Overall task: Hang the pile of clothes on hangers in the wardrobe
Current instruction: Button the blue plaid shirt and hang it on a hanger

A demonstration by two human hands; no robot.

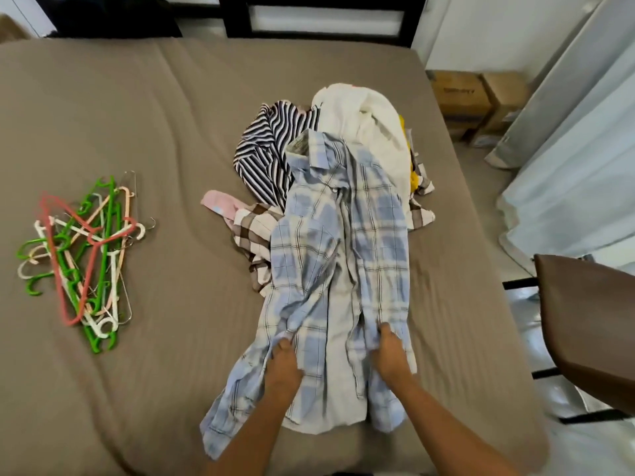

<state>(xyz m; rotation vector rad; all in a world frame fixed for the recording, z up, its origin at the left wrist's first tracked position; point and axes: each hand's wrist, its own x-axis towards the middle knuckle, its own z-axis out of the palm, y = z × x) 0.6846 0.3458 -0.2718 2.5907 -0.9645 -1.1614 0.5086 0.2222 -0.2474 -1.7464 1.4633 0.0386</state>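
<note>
Left hand (283, 359) & right hand (388, 352) each pinch, it seems, the lower front of a blue plaid shirt (343, 252) spread over the clothes pile (360, 125) on the bed (171, 115). Light, limp cloth; prob. best taken at collar/shoulders. Hangers (82, 255) lie well apart, left.

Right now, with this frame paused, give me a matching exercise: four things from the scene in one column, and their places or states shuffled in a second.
Things:
1. blue plaid shirt
2. hangers
3. striped garment
4. cardboard boxes

Places or states:
a. on the floor, right of the bed
b. tangled heap on the bed's left side
c. gripped by the left hand and right hand
d. crumpled beside the white garment

Pairs: 1-c, 2-b, 3-d, 4-a
</note>
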